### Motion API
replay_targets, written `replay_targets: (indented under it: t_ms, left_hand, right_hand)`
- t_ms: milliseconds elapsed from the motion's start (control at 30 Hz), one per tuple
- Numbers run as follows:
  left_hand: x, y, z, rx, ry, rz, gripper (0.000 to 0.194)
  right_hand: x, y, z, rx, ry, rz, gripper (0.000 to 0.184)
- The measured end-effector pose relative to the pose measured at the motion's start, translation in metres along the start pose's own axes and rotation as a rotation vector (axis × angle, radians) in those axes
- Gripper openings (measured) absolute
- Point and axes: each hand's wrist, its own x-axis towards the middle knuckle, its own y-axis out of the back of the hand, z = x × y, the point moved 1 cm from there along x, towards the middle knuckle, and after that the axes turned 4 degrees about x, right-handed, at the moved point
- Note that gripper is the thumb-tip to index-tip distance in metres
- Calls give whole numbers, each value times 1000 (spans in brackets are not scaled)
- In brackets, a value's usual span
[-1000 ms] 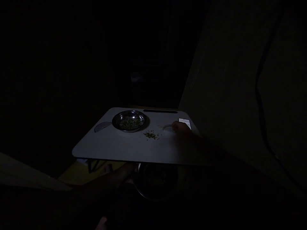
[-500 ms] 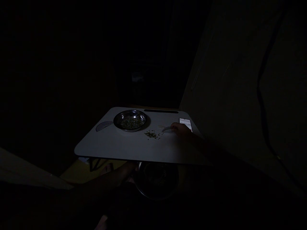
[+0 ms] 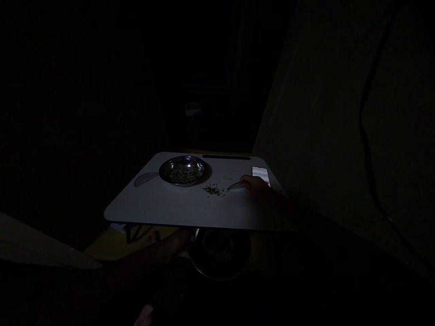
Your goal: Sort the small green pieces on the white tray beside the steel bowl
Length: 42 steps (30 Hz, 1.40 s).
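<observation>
In dim light, my right hand (image 3: 252,182) is closed on a thin, pale, slightly curved piece (image 3: 237,185) of a kind I cannot make out. Its tip rests at or just above the tabletop, beside a small scatter of greenish grains (image 3: 212,189). Left of the grains stands a shiny metal bowl (image 3: 182,183) with more grains inside. Below the table's front edge, my left hand (image 3: 185,240) grips the rim of a second metal bowl (image 3: 207,273). Shadow hides most of its fingers, and the contents of that bowl are hard to see.
The white folding table (image 3: 163,208) has a dark slot (image 3: 226,157) along its far edge. A lit phone (image 3: 260,173) lies just behind my right hand. At left is a flat half-round shape (image 3: 146,179). A wall with a dark cable (image 3: 365,136) rises at right.
My right hand has turned the thin piece a little, with its tip still near the grains. The whole view has shifted slightly. My left hand stays at the lower bowl.
</observation>
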Motion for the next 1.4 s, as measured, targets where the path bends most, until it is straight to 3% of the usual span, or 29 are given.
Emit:
replay_targets:
  t_ms: [133,467,667,833,1067,1400]
  left_hand:
    - [2,3,-1,-42,-5,-44,9]
    - [0,1,1,-41,18,6,10]
    - [10,4,-7,-51,-34,-69,10]
    - [21,5,-16,-50,-22,-25,3]
    - [7,-4,-4,-51,37,12,7]
    - [13,-4,-5,-62,-22,-90,12]
  right_hand:
    - [1,-2,1,2,20,8,17]
    - [-3,-2,3,4,61,-14,16]
    - [-8,-1,6,-7,65,-22,17]
    - [-13,-2,6,-38,78,-41,18]
    - [-28,3,-3,-37,78,-63,24]
    - [-28,2,-10,-69,33,-51,23]
